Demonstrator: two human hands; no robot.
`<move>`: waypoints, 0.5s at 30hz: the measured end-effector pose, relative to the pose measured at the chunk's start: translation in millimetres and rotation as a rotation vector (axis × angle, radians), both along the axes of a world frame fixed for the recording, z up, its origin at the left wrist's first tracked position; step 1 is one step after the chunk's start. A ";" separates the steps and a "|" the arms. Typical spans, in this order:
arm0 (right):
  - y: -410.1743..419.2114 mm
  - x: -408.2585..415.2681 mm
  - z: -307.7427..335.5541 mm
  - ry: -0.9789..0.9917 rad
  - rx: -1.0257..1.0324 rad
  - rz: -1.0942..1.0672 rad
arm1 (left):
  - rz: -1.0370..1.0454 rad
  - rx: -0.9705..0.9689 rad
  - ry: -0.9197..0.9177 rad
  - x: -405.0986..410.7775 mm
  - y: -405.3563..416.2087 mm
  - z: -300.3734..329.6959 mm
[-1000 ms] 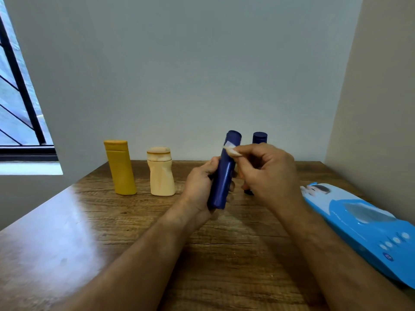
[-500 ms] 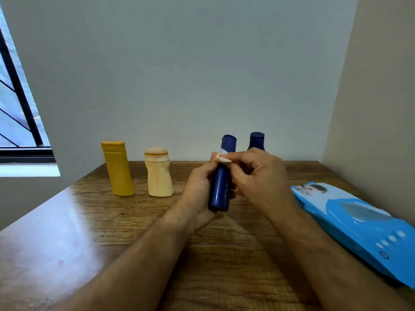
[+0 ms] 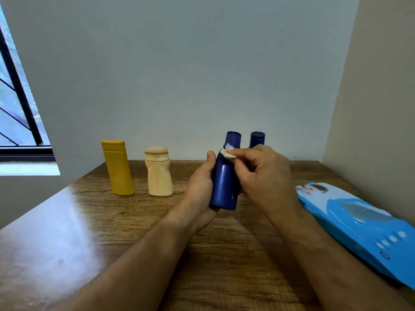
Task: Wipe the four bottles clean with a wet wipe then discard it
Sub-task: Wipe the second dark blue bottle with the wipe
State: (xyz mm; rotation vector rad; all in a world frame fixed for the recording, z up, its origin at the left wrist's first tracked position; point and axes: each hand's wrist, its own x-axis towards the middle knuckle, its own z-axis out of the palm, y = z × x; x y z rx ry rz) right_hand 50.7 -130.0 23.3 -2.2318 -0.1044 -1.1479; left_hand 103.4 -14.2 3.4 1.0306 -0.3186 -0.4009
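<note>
My left hand [image 3: 199, 187] grips a dark blue bottle [image 3: 224, 187] by its lower body and holds it nearly upright above the table. My right hand [image 3: 262, 173] pinches a small white wet wipe [image 3: 228, 153] against the bottle's neck, just under the cap. Behind my right hand stands a second dark blue bottle [image 3: 257, 139]; only its cap and neck show. A yellow bottle [image 3: 118, 168] and a cream bottle [image 3: 158, 173] stand upright at the back left of the wooden table [image 3: 89, 232].
A blue pack of wet wipes [image 3: 359, 223] lies along the table's right edge, close to the beige side wall. A grey wall runs behind the table. A barred window is at the far left.
The held blue bottle has gone from tilted to nearly upright. My right hand with the wipe slid down its neck, then back up slightly.
</note>
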 end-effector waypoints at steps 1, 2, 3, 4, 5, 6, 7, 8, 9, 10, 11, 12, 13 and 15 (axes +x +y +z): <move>-0.2 -0.2 -0.1 -0.006 -0.009 0.004 | 0.000 0.000 -0.012 -1.3 0.6 0.8; 0.0 -0.3 -0.5 0.011 -0.037 0.032 | 0.009 -0.006 -0.013 -0.9 1.9 1.6; 0.6 -0.7 -0.8 0.059 -0.074 0.090 | 0.020 -0.019 -0.001 1.3 3.6 1.8; 2.2 -1.5 -1.2 0.137 -0.110 0.169 | 0.038 -0.044 0.024 4.2 5.4 2.3; 4.2 -2.1 -1.9 0.224 -0.146 0.249 | 0.068 -0.075 0.055 7.8 7.0 2.5; 6.2 -2.7 -2.7 0.291 -0.178 0.312 | 0.097 -0.112 0.090 11.8 7.9 2.9; 7.3 -2.2 -3.8 0.324 -0.201 0.343 | 0.115 -0.143 0.121 15.4 8.6 3.3; 8.1 -2.0 -4.6 0.327 -0.210 0.349 | 0.125 -0.158 0.135 16.8 9.2 4.0; 8.5 -1.3 -4.8 0.315 -0.205 0.333 | 0.126 -0.148 0.119 16.2 9.7 4.8; 8.3 -1.2 -4.7 0.289 -0.186 0.298 | 0.117 -0.110 0.078 14.4 10.0 4.8; 7.7 -1.2 -3.7 0.245 -0.160 0.238 | 0.099 -0.047 0.024 12.0 9.9 4.0; 6.3 -0.8 -2.7 0.182 -0.129 0.159 | 0.077 0.021 -0.034 8.9 8.7 2.9; 4.2 -0.5 -1.1 0.105 -0.087 0.081 | 0.058 0.079 -0.086 6.0 7.2 1.5; -0.3 0.0 1.8 -0.045 0.026 -0.031 | 0.012 0.144 -0.145 1.8 4.0 0.2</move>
